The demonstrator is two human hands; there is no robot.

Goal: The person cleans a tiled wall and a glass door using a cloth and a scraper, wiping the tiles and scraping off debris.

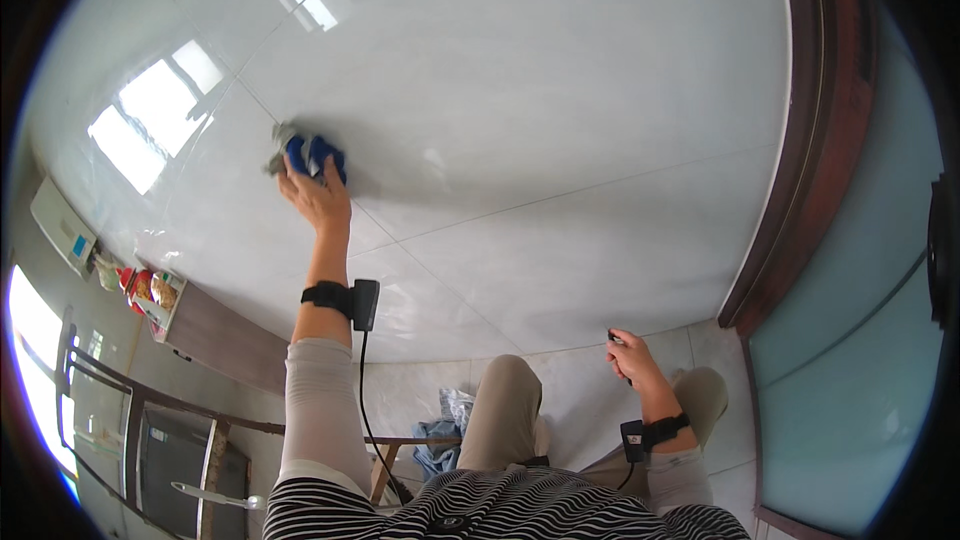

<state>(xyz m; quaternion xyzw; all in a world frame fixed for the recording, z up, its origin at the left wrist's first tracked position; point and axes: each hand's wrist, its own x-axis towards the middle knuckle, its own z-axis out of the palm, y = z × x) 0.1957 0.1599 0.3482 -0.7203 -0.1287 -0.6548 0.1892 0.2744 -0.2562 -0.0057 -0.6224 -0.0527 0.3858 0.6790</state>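
Note:
My left hand [319, 199] reaches far up and presses a bunched blue and grey cloth [317, 154] against the glossy light grey wall tiles [525, 90]. The cloth lies close to a tile joint, and its grey side sticks out past my fingertips. Lower down, my right hand [634, 360] is closed around a slim black tool [616, 337]. Part of this tool is hidden in my fist, so its exact kind is unclear. It is held in front of the foot of the wall, above my bent knee.
A dark wooden door frame [817, 165] with a frosted glass door [847, 360] bounds the right side. At left are a shelf unit [225, 330] with red-lidded jars [135, 286] and a wooden chair-like frame [135, 442]. Blue fabric [436, 444] lies on the floor. Black cables [363, 390] hang from my forearms.

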